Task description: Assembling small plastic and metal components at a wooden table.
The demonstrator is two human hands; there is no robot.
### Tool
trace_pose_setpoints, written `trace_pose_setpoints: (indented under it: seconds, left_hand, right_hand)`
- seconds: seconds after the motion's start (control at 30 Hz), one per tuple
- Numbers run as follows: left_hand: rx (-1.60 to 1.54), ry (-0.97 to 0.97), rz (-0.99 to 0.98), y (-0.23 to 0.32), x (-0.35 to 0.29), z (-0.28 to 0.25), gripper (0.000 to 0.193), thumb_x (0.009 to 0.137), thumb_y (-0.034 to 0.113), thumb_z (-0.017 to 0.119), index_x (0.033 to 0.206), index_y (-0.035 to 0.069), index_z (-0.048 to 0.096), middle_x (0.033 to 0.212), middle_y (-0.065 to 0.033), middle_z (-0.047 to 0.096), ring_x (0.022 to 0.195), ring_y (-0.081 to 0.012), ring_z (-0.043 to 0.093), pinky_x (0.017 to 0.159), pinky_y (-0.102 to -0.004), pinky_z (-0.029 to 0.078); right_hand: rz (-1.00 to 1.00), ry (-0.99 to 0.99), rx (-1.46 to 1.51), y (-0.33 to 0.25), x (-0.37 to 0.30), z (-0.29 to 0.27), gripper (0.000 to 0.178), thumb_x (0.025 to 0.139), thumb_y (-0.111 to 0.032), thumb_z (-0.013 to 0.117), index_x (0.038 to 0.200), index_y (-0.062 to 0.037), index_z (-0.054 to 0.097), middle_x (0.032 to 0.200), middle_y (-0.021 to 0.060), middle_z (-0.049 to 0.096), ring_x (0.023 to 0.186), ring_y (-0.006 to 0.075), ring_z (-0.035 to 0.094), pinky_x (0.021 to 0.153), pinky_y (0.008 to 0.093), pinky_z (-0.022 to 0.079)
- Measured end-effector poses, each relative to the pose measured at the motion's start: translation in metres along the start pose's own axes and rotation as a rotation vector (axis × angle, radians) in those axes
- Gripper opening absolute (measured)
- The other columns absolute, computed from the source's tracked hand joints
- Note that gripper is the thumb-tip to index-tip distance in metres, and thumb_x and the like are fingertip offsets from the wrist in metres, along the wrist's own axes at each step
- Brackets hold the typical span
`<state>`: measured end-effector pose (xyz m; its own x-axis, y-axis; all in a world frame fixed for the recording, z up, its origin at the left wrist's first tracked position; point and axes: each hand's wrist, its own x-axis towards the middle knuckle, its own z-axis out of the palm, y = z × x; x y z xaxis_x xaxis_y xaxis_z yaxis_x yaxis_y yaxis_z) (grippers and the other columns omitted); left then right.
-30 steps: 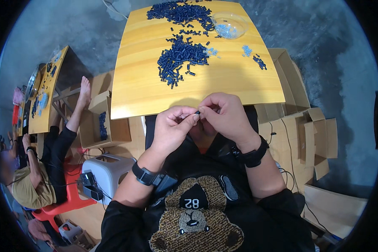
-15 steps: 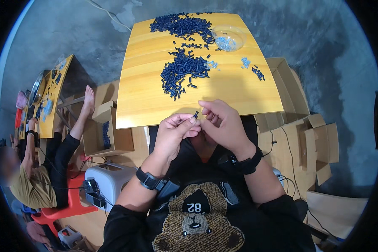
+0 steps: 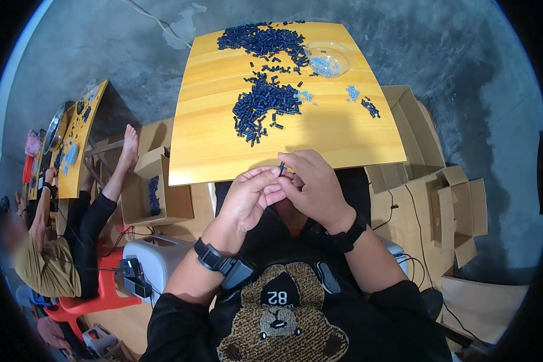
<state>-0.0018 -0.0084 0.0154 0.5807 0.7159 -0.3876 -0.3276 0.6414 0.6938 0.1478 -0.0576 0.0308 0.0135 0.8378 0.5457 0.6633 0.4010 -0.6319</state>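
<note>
My left hand (image 3: 247,196) pinches a small dark blue cylindrical piece (image 3: 282,168) between thumb and fingers, just off the near edge of the table. Closing in from the other side, my right hand (image 3: 321,192) has its index fingertip at the top of the same piece, its thumb lower down; whatever else those fingers may hold is hidden. Beyond my hands lies a heap of similar dark blue pieces (image 3: 262,105), with a bigger heap (image 3: 262,43) at the far edge. Small pale blue parts (image 3: 306,96) lie beside the nearer heap.
The yellow wooden table (image 3: 211,163) carries a clear round bowl (image 3: 341,59) of pale blue parts and a small group of dark pieces (image 3: 370,108). Cardboard boxes (image 3: 404,120) stand at right, another box (image 3: 178,202) at left. A co-worker (image 3: 51,265) sits far left near a grey stool (image 3: 163,256).
My right hand has closed in on the piece, its index finger coming down to the top. The piece now stands more upright in my left fingers.
</note>
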Motion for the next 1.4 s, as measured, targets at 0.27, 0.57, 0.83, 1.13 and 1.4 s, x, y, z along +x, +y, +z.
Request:
trace_pose_setpoints:
  seconds: [0.27,0.57,0.83,1.13,1.4]
  left_hand:
    - [0.009,-0.039,-0.029,-0.003,-0.005,0.0,0.02,0.089,0.016,0.051,0.096,-0.001,0.059,0.092,-0.0135,0.064,0.083,-0.0178,0.064,0.075,-0.0292,0.053]
    - [0.037,0.004,-0.01,-0.006,-0.007,0.006,0.017,0.088,0.015,0.054,0.096,0.003,0.061,0.089,-0.0071,0.065,0.08,-0.0118,0.063,0.071,-0.0249,0.051]
    - [0.076,0.042,-0.007,-0.006,-0.009,0.005,0.012,0.085,0.012,0.059,0.093,0.004,0.062,0.087,-0.0057,0.065,0.075,-0.0111,0.062,0.069,-0.0244,0.052]
    - [0.031,0.02,0.043,-0.009,-0.015,0.005,0.013,0.085,0.012,0.059,0.093,0.003,0.062,0.088,-0.0059,0.064,0.076,-0.0108,0.061,0.068,-0.0238,0.051]
    - [0.032,0.052,0.037,-0.002,-0.03,0.013,0.023,0.089,0.023,0.054,0.093,0.002,0.061,0.083,-0.0066,0.064,0.071,-0.0126,0.062,0.067,-0.0244,0.052]
  right_hand:
    - [0.031,-0.02,0.07,-0.003,-0.004,-0.002,0.031,0.068,-0.007,0.061,0.098,0.0009,0.056,0.083,0.0143,0.055,0.082,0.0311,0.054,0.071,0.0373,0.046]
    - [0.044,0.012,0.094,-0.001,-0.007,0.002,0.027,0.071,-0.007,0.059,0.097,0.0009,0.056,0.083,0.0144,0.055,0.081,0.0315,0.054,0.07,0.038,0.045]
    - [0.044,-0.064,0.074,0.001,-0.01,0.002,0.032,0.071,-0.003,0.062,0.103,-0.0017,0.056,0.091,0.0129,0.058,0.079,0.025,0.058,0.066,0.0303,0.048]
    - [0.042,-0.075,0.188,-0.005,-0.011,0.003,0.027,0.071,-0.005,0.059,0.097,0.0016,0.054,0.087,0.0163,0.057,0.081,0.0329,0.054,0.074,0.0393,0.044]
    - [0.077,-0.095,0.264,-0.019,-0.007,-0.007,0.027,0.072,-0.005,0.061,0.097,0.0024,0.055,0.083,0.014,0.056,0.077,0.0285,0.055,0.068,0.0352,0.046]
